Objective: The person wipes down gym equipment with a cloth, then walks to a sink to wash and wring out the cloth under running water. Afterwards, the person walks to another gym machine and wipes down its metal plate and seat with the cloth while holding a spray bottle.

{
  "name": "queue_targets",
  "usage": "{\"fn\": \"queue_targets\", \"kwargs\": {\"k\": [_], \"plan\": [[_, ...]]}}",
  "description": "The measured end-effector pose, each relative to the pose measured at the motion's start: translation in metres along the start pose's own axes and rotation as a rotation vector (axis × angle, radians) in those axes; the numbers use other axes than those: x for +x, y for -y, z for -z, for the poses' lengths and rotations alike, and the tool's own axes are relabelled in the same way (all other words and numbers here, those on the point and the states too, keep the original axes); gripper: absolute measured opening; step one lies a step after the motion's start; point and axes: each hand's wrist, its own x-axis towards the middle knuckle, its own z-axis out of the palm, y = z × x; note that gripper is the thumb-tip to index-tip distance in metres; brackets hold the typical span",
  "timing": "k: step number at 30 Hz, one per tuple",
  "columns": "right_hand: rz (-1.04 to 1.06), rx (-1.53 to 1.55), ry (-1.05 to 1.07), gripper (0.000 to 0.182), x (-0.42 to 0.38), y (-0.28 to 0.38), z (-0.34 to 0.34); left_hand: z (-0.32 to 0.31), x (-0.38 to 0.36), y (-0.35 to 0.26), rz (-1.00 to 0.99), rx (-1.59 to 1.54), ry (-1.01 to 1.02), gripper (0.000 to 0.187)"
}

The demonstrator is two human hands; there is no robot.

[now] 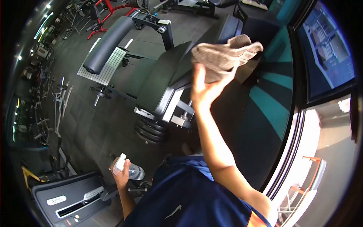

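A crumpled brownish-grey cloth (217, 56) is held up by my right hand (207, 90), its thumb and fingers gripping the lower side, in front of the far end of a black padded bench (162, 77). At the lower left, my left hand (120, 173) is wrapped round the neck of a clear spray bottle (135, 173) with a white spray head (120, 162). The bottle lies tilted in the hand, its base toward my body.
The bench machine has a black roller pad (109, 45), a ribbed metal footplate (113, 64) and stacked weight plates (150, 131). Another machine's black panel (72, 200) stands at the lower left. A window (329, 49) and a chair (315, 178) are at the right.
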Motion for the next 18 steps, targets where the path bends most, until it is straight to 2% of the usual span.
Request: {"fn": "queue_targets", "kwargs": {"k": [1,2,5,6,7,10,11,12,13,15,17,18], "plan": [[0.075,-0.080,-0.030,0.105,-0.016,-0.013,-0.008,0.001,0.000,-0.006,0.011,0.008,0.025,0.024],[0.075,-0.071,-0.044,0.106,-0.038,-0.040,-0.019,0.003,0.003,-0.013,-0.014,0.044,0.053,0.024],[-0.338,0.294,0.183,0.087,-0.096,-0.105,-0.030,0.008,0.013,-0.021,-0.067,0.036,0.065,0.023],[-0.487,0.389,0.242,0.079,-0.114,-0.125,-0.033,0.017,0.018,-0.013,-0.117,0.093,0.166,0.019],[-0.236,0.003,0.344,0.070,-0.144,-0.161,-0.035,0.017,0.022,-0.014,-0.135,0.123,0.180,0.019],[-0.407,-0.013,0.537,0.042,-0.176,-0.182,-0.014,0.016,0.029,-0.032,-0.168,0.229,0.228,0.020],[-0.502,-0.072,0.549,0.036,-0.186,-0.185,0.000,0.016,0.029,-0.038,-0.144,0.252,0.237,0.021],[-0.454,-0.153,0.446,0.032,-0.195,-0.186,0.011,0.015,0.023,-0.035,-0.069,0.194,0.179,0.021],[-0.491,-0.026,0.321,0.033,-0.191,-0.180,0.019,0.017,0.021,-0.028,0.000,0.132,0.117,0.020],[-0.367,-0.078,0.218,0.032,-0.189,-0.183,0.015,0.024,0.018,-0.026,0.037,0.159,0.129,0.017],[-0.268,-0.189,0.441,0.035,-0.178,-0.203,-0.013,0.024,0.014,-0.024,0.103,0.180,0.134,0.013],[-0.138,-0.279,0.529,0.036,-0.182,-0.227,-0.034,0.022,0.011,-0.028,0.139,0.232,0.147,0.012]]}}
